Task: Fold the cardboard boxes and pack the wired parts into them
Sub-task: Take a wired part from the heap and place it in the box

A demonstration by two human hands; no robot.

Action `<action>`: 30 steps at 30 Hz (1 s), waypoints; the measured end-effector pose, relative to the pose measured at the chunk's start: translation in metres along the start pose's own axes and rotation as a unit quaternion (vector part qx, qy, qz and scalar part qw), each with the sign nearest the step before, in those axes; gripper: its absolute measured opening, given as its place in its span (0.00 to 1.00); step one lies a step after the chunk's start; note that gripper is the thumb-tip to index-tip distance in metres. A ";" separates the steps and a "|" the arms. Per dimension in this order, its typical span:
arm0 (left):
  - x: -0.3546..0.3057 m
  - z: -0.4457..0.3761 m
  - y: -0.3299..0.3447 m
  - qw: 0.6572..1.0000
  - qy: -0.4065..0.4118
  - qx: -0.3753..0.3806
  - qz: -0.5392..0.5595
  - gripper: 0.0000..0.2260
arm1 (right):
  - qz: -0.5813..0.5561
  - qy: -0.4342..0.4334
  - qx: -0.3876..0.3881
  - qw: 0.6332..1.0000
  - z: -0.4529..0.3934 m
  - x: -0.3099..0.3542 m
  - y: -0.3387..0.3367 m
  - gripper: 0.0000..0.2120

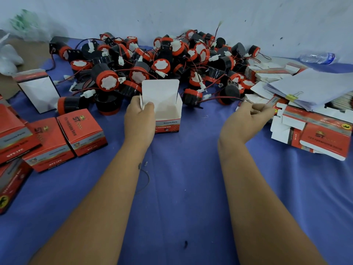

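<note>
1. Far left, I see closed red boxes (82,131) packed side by side on the blue cloth (181,188), with one upright, unprinted-side box (38,90) standing behind them near the cloth's edge.
2. My left hand (139,119) grips the left wall of an open box (166,109) at centre; the thumb and fingers pinch its side flap, and the lid flap stands upright behind the empty white cavity. The box sits on the cloth just in front of the pile.
3. Behind it, I see a heap of wired parts (162,60), black cylinders with red caps, white connectors and thin red-and-black leads, stretching along the pale wall (191,12).
4. My right hand (250,115) reaches to the right, fingers curled, fingertips pressed together at the edge of the flat stock; a thin wire runs toward it from a part beside the pile, but I cannot tell whether the fingers pinch that wire or a cardboard edge.
5. Far right, I see a stack of flat unfolded boxes (321,134), sheets of white paper (315,87) held by a yellow binder clip (291,96), and a plastic water bottle (317,57) lying by the wall.
</note>
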State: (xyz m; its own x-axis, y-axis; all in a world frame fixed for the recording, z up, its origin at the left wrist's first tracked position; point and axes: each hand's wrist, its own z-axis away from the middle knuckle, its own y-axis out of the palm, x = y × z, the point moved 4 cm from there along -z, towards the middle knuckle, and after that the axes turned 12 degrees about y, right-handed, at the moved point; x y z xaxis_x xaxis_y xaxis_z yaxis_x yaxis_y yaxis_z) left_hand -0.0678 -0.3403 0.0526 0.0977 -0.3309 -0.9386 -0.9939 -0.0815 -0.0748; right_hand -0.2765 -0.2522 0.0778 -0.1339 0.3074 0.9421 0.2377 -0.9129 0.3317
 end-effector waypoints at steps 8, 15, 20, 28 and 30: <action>0.000 0.000 0.001 1.000 0.003 0.001 -0.013 0.10 | 0.314 -0.063 -0.041 0.947 0.000 0.004 0.003 0.28; -0.001 0.000 0.001 1.000 0.004 0.005 -0.014 0.11 | 0.546 -0.270 0.041 0.792 0.024 -0.002 0.024 0.27; 0.000 0.000 0.002 1.000 0.005 0.014 -0.022 0.11 | 0.604 -0.268 0.126 0.740 0.019 -0.019 0.029 0.22; 0.003 -0.001 0.003 0.999 0.009 0.022 -0.030 0.09 | 0.669 -0.206 0.150 0.698 0.011 -0.026 0.030 0.13; 0.002 0.000 0.003 0.999 0.011 0.026 -0.032 0.10 | 0.671 -0.224 0.139 0.693 0.014 -0.024 0.030 0.13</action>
State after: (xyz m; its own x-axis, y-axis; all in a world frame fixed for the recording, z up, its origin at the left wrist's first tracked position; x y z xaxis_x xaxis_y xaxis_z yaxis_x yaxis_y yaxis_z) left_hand -0.0703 -0.3416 0.0503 0.1611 -0.3472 -0.9239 -0.9869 -0.0542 -0.1518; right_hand -0.2525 -0.2830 0.0657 0.6842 -0.6593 0.3118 0.0433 -0.3901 -0.9198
